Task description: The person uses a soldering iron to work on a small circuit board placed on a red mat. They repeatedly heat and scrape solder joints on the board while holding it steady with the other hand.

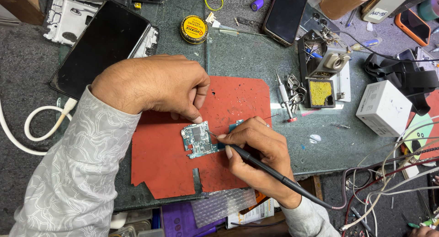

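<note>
Nearest, at 6 o'clock by the table (256, 58) edge: a strip of bubble wrap (223, 204) and a purple box (179, 221), half hidden.

Just above, the right hand (256, 148), closed around a black soldering iron (274, 173) in a pen grip, cord trailing off toward 4 o'clock into a tangle of wires (388, 182). Tip laid against the right edge of a small blue circuit board (199, 140), which lies near the centre of a worn red mat (173, 164).

At 10 o'clock from the board, the left hand (153, 86), fingers curled, thumb and forefinger narrowed to a pinch on the board's upper edge, pinning it flat. Sleeve in pale patterned cloth.

Judged from this: soldering on the board under way, not finished. Board bare and out of any casing, so refitting apparently left to do. Which joint is being worked, too small to tell.

Farther out, at 2 o'clock: a screwdriver (284, 97), tweezers, an iron stand with a yellow sponge (320, 91). At 3 o'clock, a white box (383, 108).

At 11 o'clock, a dark phone screen (103, 45) over a stripped frame (68, 17).

Farthest, at 12 o'clock: a round yellow-and-black tin (194, 29) and a second phone (286, 15), face down.
</note>
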